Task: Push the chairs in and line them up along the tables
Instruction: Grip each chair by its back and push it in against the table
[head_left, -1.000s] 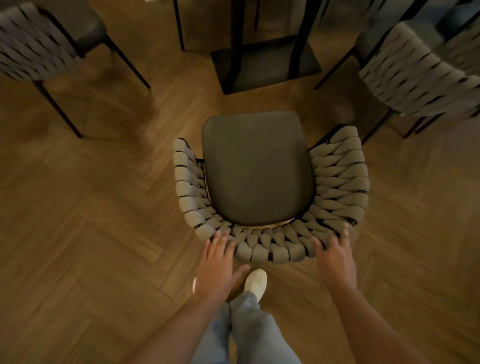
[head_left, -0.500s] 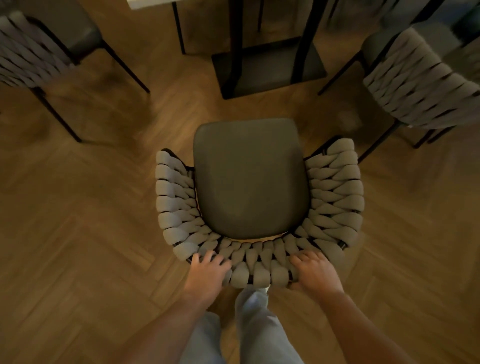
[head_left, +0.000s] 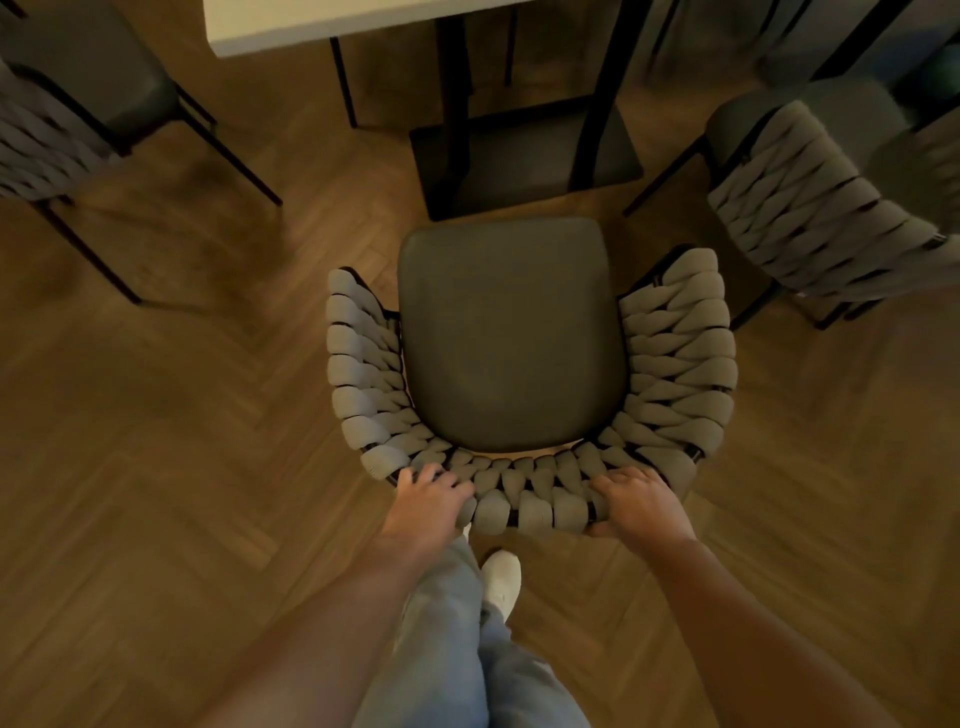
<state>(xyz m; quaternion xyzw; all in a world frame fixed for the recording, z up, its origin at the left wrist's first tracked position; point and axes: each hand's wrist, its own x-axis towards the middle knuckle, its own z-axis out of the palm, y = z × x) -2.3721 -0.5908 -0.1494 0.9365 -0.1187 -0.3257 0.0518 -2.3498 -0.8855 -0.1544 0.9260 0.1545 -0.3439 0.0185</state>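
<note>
The herringbone floor (head_left: 156, 467) runs under the pale desk (head_left: 322, 26), whose dark pedestal base (head_left: 524, 156) sits just ahead of the middle chair (head_left: 511, 332). That chair, dark-cushioned with a woven grey wraparound back, stands clear of the desk, between two neighbours. Left hand (head_left: 428, 501) and right hand (head_left: 641, 504) both clasp its back rail, fingers curled over. I'd push evenly, straight toward the pedestal.

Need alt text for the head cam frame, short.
Seen from above, both hands, left hand and right hand, grip the woven back of a grey chair facing a white table. Two similar chairs stand either side on the wood floor.
</note>
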